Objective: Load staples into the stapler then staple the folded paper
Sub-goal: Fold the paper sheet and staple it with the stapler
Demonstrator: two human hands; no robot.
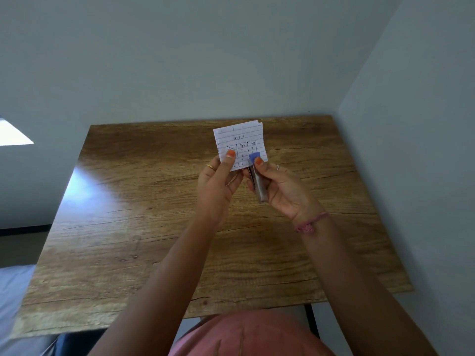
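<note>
Wooden table (159, 227) filled the centre of the frame, grain running left to right, pushed into a corner. Pale grey-blue back wall (180, 60) took the upper half; side wall (424, 150) ran down the right. Bright window patch (12, 132) at the left edge threw glare on the tabletop's left side (washed out). Black table leg (312, 319) showed at lower right.

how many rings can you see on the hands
2. One gold ring sits on a finger of the left hand, which holds the folded paper. One silver ring sits on the right hand, which holds the stapler. Curled fingers may hide more.
</note>
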